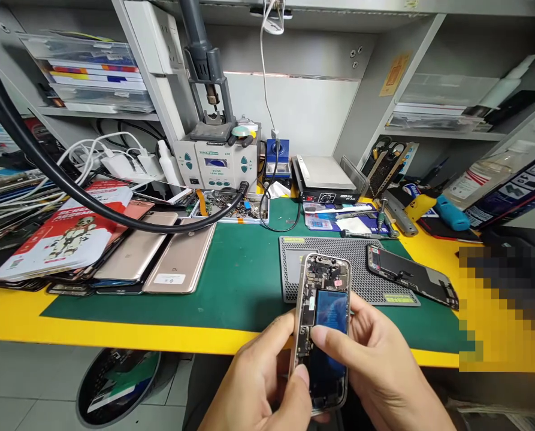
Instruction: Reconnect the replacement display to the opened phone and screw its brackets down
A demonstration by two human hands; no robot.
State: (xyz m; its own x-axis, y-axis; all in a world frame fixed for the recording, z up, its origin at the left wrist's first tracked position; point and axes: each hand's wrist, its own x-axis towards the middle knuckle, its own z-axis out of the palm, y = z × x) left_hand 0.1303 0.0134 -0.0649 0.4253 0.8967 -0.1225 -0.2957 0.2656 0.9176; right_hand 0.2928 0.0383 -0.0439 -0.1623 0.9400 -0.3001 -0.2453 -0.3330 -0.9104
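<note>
Opened phone (325, 278), one: it sits between your hands over the desk's yellow front edge (204, 338), inner parts facing you, presumably so you can see them. Left hand (258, 383): partly closed around the left rim, thumb at the lower side, bracing the frame. Right hand (379, 365): partly closed, fingers behind the right side, thumb over the components beside the dark battery (332, 311); whether it presses or merely rests is hard to tell. Screen assembly (411, 278), one: askew across the perforated mat's (289, 281) right end, apart from the phone, leaving your hands room.
</note>
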